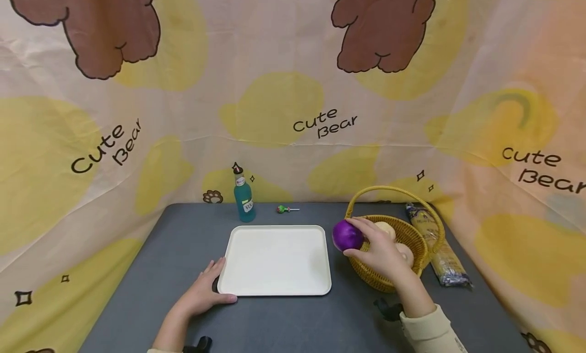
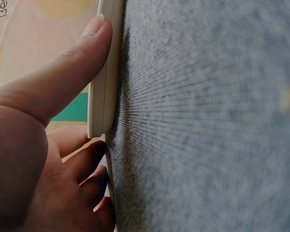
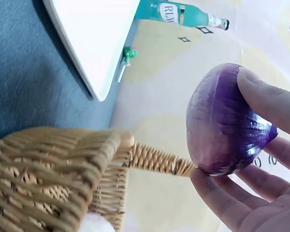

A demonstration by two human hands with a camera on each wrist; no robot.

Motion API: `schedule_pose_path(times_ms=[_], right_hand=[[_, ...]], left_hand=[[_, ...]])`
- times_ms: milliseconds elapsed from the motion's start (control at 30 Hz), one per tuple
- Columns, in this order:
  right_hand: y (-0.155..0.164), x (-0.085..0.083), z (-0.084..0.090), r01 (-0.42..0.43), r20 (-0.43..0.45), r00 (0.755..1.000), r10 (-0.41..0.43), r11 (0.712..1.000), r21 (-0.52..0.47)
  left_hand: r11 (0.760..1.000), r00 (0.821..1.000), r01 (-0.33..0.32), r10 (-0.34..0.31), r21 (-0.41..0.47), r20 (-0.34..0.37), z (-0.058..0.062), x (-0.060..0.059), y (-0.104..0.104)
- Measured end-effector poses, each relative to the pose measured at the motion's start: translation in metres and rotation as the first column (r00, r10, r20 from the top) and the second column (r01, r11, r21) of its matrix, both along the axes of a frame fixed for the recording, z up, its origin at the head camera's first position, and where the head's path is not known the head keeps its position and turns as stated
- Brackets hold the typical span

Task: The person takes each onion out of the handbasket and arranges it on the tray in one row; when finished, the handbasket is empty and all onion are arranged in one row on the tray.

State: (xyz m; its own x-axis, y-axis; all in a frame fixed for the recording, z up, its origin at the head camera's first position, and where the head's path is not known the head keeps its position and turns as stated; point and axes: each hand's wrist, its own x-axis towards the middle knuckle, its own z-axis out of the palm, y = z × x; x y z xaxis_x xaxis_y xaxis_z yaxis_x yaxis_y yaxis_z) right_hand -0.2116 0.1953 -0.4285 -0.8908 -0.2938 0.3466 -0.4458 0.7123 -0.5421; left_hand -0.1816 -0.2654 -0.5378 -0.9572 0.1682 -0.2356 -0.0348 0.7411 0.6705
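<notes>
The left hand (image 1: 201, 293) lies flat on the grey tabletop (image 1: 137, 302), fingers relaxed, thumb pressed along the near left edge of the white tray (image 1: 276, 260). To the right, the right hand (image 1: 382, 251) grips a purple onion (image 1: 347, 235) between thumb and fingers, raised above the left rim of the wicker basket (image 1: 403, 231), between basket and tray. Pale round things lie in the basket. A pasta packet (image 1: 439, 251) lies just beyond it. Farther back stand a blue bottle (image 1: 244, 198) and a small lollipop (image 1: 286, 209).
</notes>
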Motion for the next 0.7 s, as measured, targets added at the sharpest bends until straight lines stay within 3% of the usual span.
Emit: schedule_pose_path(times_ms=[467,700], right_hand=[[-0.021,-0.006,-0.004,-0.079,0.017,0.997,0.080,0.996,-0.047],[-0.035,-0.009,-0.002,-0.124,-0.022,0.992,0.123,0.991,-0.042]], left_hand=[[1.000,1.000,-0.007,0.007,0.006,0.007,0.000,-0.001,0.001],[1.000,1.000,0.000,0.000,0.011,0.000,-0.002,-0.003,-0.001]])
